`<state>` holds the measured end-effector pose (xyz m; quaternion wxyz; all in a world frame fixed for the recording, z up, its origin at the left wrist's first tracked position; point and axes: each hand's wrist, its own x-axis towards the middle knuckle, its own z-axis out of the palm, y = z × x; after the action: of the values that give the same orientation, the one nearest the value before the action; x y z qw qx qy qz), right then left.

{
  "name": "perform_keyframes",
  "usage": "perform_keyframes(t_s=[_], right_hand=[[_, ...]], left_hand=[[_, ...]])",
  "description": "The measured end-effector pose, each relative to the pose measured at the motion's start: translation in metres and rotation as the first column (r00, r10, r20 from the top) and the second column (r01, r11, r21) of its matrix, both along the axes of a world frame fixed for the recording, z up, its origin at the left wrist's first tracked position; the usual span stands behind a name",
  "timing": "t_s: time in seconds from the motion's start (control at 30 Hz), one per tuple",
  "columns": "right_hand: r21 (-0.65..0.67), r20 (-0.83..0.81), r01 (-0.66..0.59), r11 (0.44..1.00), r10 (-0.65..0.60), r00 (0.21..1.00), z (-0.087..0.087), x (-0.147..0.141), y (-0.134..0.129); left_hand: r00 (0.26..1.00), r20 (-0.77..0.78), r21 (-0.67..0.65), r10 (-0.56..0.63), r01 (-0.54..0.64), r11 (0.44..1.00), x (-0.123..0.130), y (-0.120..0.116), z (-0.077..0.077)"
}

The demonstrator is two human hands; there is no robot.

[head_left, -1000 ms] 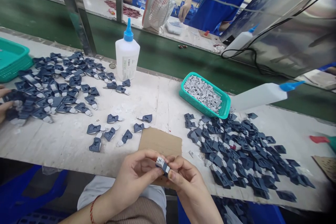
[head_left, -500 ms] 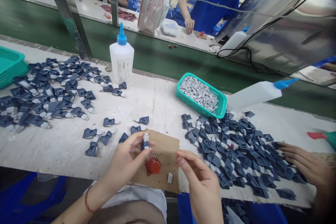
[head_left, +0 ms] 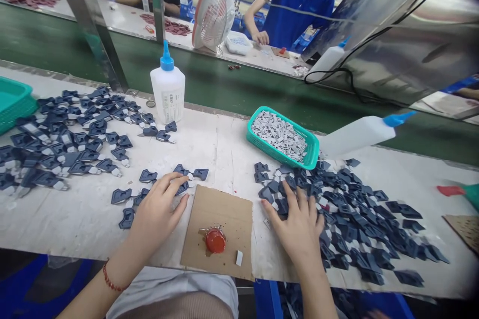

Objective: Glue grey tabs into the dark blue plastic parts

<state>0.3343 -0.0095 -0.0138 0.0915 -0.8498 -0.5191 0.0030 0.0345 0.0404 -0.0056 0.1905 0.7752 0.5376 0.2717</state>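
My left hand (head_left: 159,212) is over a loose group of dark blue plastic pieces with pale tips (head_left: 121,196), its thumb apart from its fingers. Whether it touches a piece under the fingertips is hidden. My right hand (head_left: 299,227) lies with fingers spread on the left edge of a large pile of similar dark blue pieces (head_left: 352,219). Between my hands is a brown cardboard sheet (head_left: 224,204). It bears a round red blob or cap (head_left: 215,241) ringed by wet glue-like liquid, and a small white block (head_left: 239,257).
A white squeeze bottle (head_left: 168,92) stands upright at the back; another bottle (head_left: 359,134) leans beside a green basket (head_left: 283,155) of small grey-white parts. More blue pieces (head_left: 71,139) lie at far left near a green tray (head_left: 17,104). Co-workers sit across the green divider (head_left: 127,50).
My left hand has moved left from above the cardboard, where it held a blue-and-white piece. My right hand has gone forward onto the pile. Another person's hand has left the pile's right side.
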Motion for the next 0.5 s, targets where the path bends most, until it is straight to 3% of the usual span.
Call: perform_keyframes(t_s=[0.23, 0.37, 0.5], right_hand=[[0.026, 0.028, -0.091, 0.996, 0.09, 0.996, 0.006, -0.008, 0.024], [0.05, -0.097, -0.176, 0.983, 0.181, 0.979, 0.012, -0.015, 0.036], [0.087, -0.161, -0.249, 0.964, 0.261, 0.952, 0.011, -0.016, 0.044]], left_hand=[[0.999, -0.051, 0.104, 0.004, 0.001, 0.995, 0.011, -0.003, 0.0], [0.996, -0.073, 0.162, 0.044, -0.031, 0.986, 0.014, -0.004, 0.001], [0.997, -0.072, 0.13, -0.005, 0.014, 0.991, 0.017, -0.005, 0.002]])
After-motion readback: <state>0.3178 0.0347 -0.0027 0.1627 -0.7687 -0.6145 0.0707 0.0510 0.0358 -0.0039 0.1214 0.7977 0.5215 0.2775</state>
